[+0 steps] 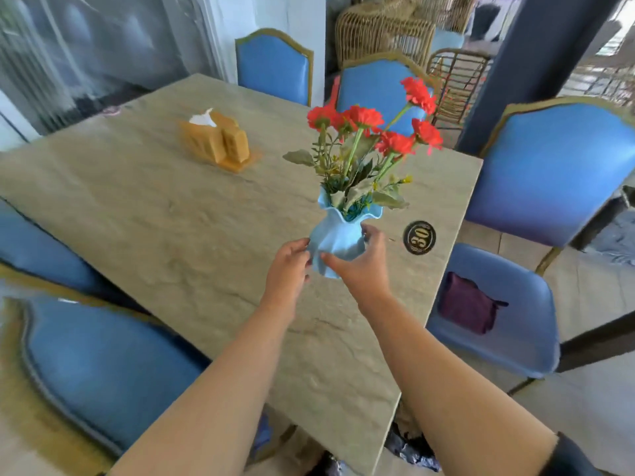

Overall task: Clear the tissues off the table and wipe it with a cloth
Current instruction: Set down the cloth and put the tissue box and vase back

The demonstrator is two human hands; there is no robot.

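Note:
A light blue ruffled vase [338,237] with red flowers [378,128] stands near the right side of the stone-look table [171,214]. My left hand [290,266] touches the vase's left side and my right hand [360,262] wraps its front and right side. A wooden tissue holder [220,140] with a white tissue [202,118] sticking out sits at the far middle of the table. A folded dark purple cloth [469,304] lies on the seat of the blue chair [515,321] to the right. No loose tissues show on the tabletop.
A round black number badge [419,237] marked 30 lies near the table's right edge. Blue padded chairs [103,365] ring the table, with wicker chairs [381,32] behind and a dark pillar [536,63] at the back right.

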